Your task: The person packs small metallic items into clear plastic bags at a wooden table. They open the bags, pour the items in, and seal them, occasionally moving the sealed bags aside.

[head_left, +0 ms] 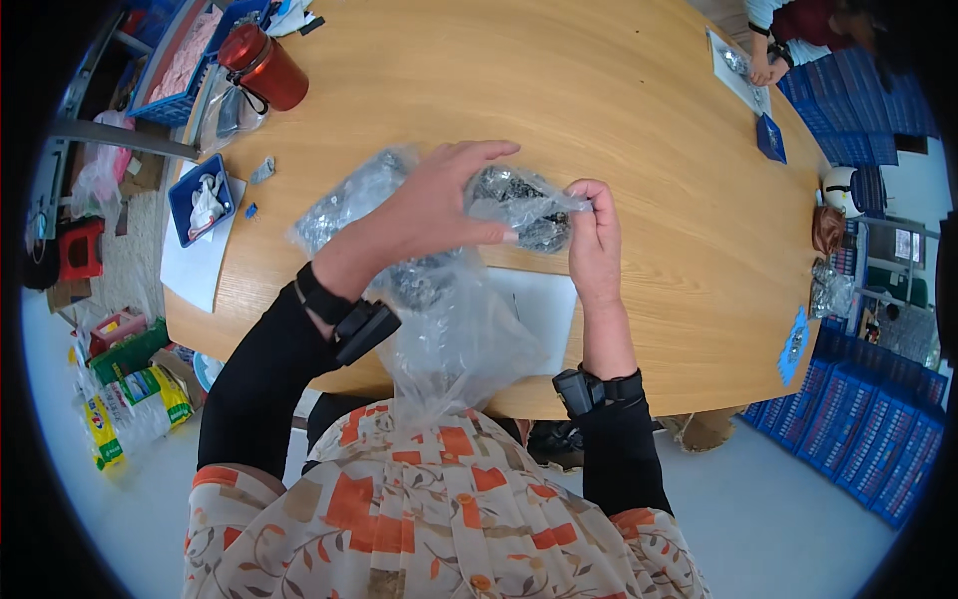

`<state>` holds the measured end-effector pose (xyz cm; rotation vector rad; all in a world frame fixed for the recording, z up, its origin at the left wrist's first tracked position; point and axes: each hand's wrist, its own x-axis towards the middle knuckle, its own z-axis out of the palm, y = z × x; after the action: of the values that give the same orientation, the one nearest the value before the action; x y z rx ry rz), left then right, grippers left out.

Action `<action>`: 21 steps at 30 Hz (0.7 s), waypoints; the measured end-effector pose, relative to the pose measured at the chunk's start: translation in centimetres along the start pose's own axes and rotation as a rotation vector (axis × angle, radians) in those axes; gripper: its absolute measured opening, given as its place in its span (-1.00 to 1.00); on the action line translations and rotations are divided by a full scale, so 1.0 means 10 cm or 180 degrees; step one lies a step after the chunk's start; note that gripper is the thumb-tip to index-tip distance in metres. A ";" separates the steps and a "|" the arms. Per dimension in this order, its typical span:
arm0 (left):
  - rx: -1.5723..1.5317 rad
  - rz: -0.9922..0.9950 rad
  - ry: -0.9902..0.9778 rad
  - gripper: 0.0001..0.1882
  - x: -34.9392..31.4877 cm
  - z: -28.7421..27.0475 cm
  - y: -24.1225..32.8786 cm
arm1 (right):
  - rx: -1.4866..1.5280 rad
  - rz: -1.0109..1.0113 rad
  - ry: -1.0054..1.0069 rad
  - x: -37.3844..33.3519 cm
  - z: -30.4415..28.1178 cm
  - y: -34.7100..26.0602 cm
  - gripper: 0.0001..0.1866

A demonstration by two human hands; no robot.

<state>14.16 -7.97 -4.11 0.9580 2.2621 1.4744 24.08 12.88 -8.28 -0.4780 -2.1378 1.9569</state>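
Note:
A small clear plastic bag (539, 225) filled with dark, shiny small parts is over the table in front of me. My right hand (597, 240) pinches the gathered right end of this bag between thumb and fingers. At its left side is my left hand (434, 200), open, its thumb and forefinger spread wide around the bag. Below my left forearm lies a larger clear plastic bag (349, 200) of shiny metallic pieces. Its loose, crumpled mouth (444, 334) hangs over the table edge toward my lap. A white sheet (544, 309) lies partly beneath it.
A red flask (264, 70) stands at the far left, above a blue tray (200, 205) holding white material. Across the table at the far right, another person's hands (766, 70) work over a white sheet. Stacked blue crates (848, 429) stand beyond the right edge.

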 end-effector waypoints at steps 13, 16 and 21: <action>-0.0341 -0.0189 -0.0210 -0.83 0.35 0.26 -0.23 | -0.0855 -0.0420 -0.0054 -0.09 -0.30 -0.15 -0.38; -0.0057 0.0002 -0.0196 -0.84 0.33 0.23 -0.15 | -0.0833 -0.0083 -0.0008 -0.04 -0.20 0.06 -0.51; -0.0008 0.0293 -0.0069 -0.77 0.28 0.11 -0.17 | -0.0346 0.0118 0.0204 -0.01 -0.04 0.11 -0.73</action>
<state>12.05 -5.72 -5.75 1.0858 2.2276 1.4960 24.47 13.28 -9.31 -0.5950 -2.2188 1.8249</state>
